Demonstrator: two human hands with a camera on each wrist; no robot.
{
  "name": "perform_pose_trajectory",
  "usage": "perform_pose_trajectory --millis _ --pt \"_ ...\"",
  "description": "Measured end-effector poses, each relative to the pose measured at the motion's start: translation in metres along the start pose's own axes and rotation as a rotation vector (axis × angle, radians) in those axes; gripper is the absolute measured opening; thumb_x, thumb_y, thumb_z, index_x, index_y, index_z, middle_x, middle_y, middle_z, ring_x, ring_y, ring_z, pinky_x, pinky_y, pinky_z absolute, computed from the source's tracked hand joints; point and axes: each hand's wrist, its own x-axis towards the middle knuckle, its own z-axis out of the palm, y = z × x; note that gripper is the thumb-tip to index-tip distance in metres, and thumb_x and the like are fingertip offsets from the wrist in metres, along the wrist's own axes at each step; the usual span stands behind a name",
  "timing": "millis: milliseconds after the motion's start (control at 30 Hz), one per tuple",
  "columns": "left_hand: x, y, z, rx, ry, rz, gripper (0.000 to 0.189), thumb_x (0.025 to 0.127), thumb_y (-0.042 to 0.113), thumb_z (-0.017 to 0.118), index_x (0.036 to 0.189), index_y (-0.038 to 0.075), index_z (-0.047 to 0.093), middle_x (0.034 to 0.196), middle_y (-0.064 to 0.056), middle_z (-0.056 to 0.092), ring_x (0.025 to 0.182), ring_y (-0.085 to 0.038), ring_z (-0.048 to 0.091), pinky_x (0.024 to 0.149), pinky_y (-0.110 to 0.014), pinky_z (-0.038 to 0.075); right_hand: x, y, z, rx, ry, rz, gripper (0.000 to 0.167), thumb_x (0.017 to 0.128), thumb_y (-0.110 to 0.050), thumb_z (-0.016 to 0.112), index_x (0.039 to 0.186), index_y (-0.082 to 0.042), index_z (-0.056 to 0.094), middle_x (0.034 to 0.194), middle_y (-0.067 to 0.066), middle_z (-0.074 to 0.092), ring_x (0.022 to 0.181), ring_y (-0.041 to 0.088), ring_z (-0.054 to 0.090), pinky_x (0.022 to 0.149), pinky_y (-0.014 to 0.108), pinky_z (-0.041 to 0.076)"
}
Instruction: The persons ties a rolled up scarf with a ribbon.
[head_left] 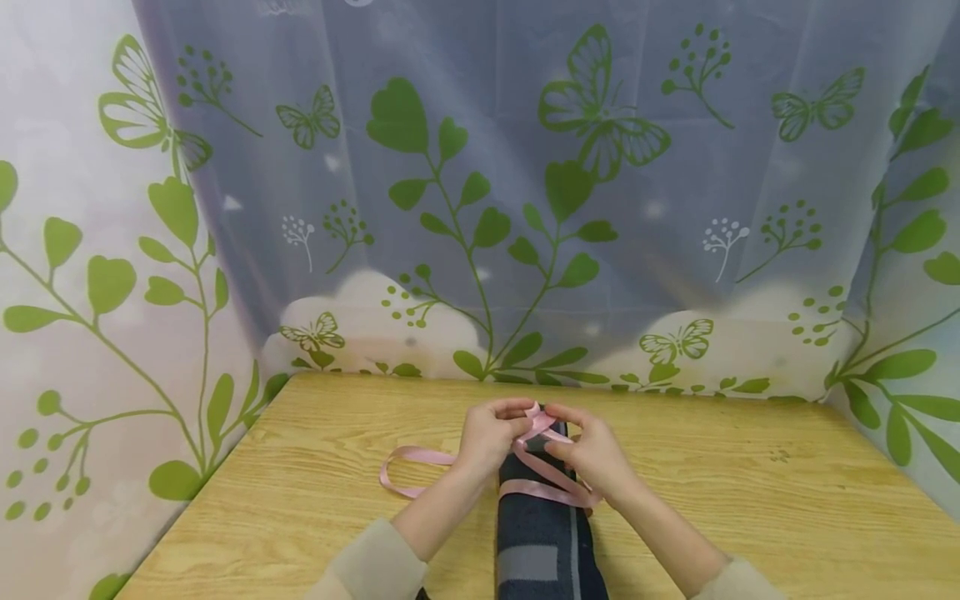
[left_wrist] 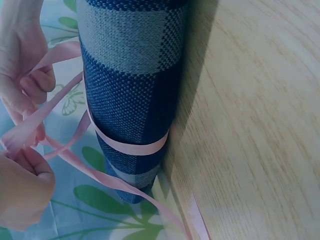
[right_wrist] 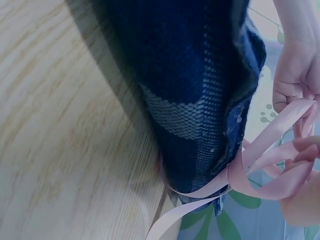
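A dark blue and grey checked cloth roll lies lengthwise on the table, its far end pointing at the backdrop. A pink ribbon runs around it near that end. Above the roll, my left hand pinches the ribbon between thumb and fingers. Facing it, my right hand pinches another part of the ribbon, with thumb and index finger near the left fingertips. Loops of ribbon hang between the hands and the roll. Whether a knot has formed is hidden by the fingers.
The wooden table extends on both sides of the roll. A loose ribbon loop lies left of it on the tabletop. Behind the table hangs a backdrop printed with green leaves and butterflies.
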Motion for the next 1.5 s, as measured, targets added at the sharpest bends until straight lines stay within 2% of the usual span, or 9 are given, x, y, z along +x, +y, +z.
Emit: perform_pose_trajectory --millis 233,333,500,700,867,967,1167,1367,1500 --pt "-0.002 0.004 -0.002 0.019 -0.006 -0.002 0.021 0.08 -0.004 0.063 0.1 -0.003 0.07 0.083 -0.007 0.065 0.06 -0.007 0.052 0.051 -0.018 0.042 0.001 0.003 0.001 -0.124 0.069 -0.051 0.03 0.081 0.001 0.062 0.111 0.0 0.066 0.113 0.018 0.058 0.041 0.01 0.03 0.041 0.022 0.03" --pt "-0.001 0.003 -0.003 0.013 -0.011 -0.004 0.019 0.081 -0.004 0.063 0.099 -0.003 0.069 0.081 -0.006 0.064 0.056 -0.007 0.051 0.049 -0.017 0.042 0.0 0.003 0.001 -0.153 0.071 -0.078 0.025 0.081 0.002 0.062 0.105 0.0 0.069 0.108 0.015 0.061 0.043 0.01 0.033 0.042 0.022 0.031" --pt "0.0 0.001 -0.004 0.017 -0.021 0.005 0.018 0.082 -0.005 0.061 0.098 -0.004 0.069 0.076 -0.006 0.062 0.05 -0.006 0.05 0.046 -0.017 0.042 0.0 0.003 0.0 -0.239 0.056 -0.144 0.02 0.08 0.003 0.063 0.096 -0.002 0.072 0.095 0.009 0.064 0.055 0.013 0.042 0.05 0.023 0.035" --pt "0.0 0.001 -0.006 0.028 -0.028 0.028 0.018 0.081 -0.008 0.06 0.097 -0.007 0.068 0.073 -0.006 0.061 0.049 -0.006 0.049 0.045 -0.017 0.042 0.0 0.004 -0.003 -0.299 0.037 -0.191 0.017 0.079 0.003 0.063 0.091 -0.002 0.073 0.081 0.002 0.059 0.061 0.013 0.044 0.052 0.024 0.036" --pt "0.0 0.002 -0.008 0.024 -0.031 0.031 0.019 0.081 -0.009 0.058 0.096 -0.007 0.068 0.074 -0.007 0.061 0.048 -0.007 0.049 0.044 -0.017 0.042 0.001 0.006 -0.005 -0.303 0.036 -0.239 0.015 0.079 0.002 0.063 0.089 -0.002 0.073 0.089 0.002 0.06 0.078 0.016 0.054 0.062 0.027 0.043" --pt "0.0 0.002 -0.008 0.028 -0.029 0.04 0.018 0.08 -0.009 0.058 0.096 -0.007 0.068 0.074 -0.007 0.061 0.048 -0.007 0.049 0.044 -0.017 0.042 0.002 0.007 -0.006 -0.28 0.017 -0.261 0.015 0.08 0.002 0.062 0.089 -0.002 0.073 0.094 0.003 0.061 0.083 0.017 0.056 0.064 0.027 0.045" --pt "0.001 0.002 -0.008 0.035 -0.022 0.032 0.017 0.081 -0.008 0.059 0.096 -0.006 0.068 0.072 -0.006 0.061 0.048 -0.007 0.05 0.044 -0.018 0.043 0.002 0.009 -0.007 -0.226 -0.013 -0.298 0.016 0.081 0.003 0.06 0.09 -0.002 0.073 0.097 0.003 0.062 0.08 0.015 0.055 0.061 0.023 0.044" --pt "0.001 0.001 -0.009 0.056 -0.019 0.045 0.017 0.082 -0.007 0.06 0.095 -0.005 0.069 0.072 -0.006 0.06 0.049 -0.007 0.051 0.045 -0.019 0.044 0.001 0.009 -0.009 -0.267 0.014 -0.346 0.017 0.08 0.003 0.062 0.09 -0.005 0.073 0.113 0.006 0.059 0.076 0.012 0.054 0.061 0.024 0.043" --pt "0.002 0.001 -0.009 0.054 -0.016 0.047 0.016 0.082 -0.007 0.06 0.095 -0.005 0.069 0.071 -0.006 0.06 0.048 -0.007 0.051 0.045 -0.019 0.044 0.001 0.009 -0.01 -0.279 0.001 -0.346 0.015 0.08 0.003 0.062 0.088 -0.005 0.073 0.101 0.003 0.061 0.076 0.013 0.053 0.061 0.024 0.043"
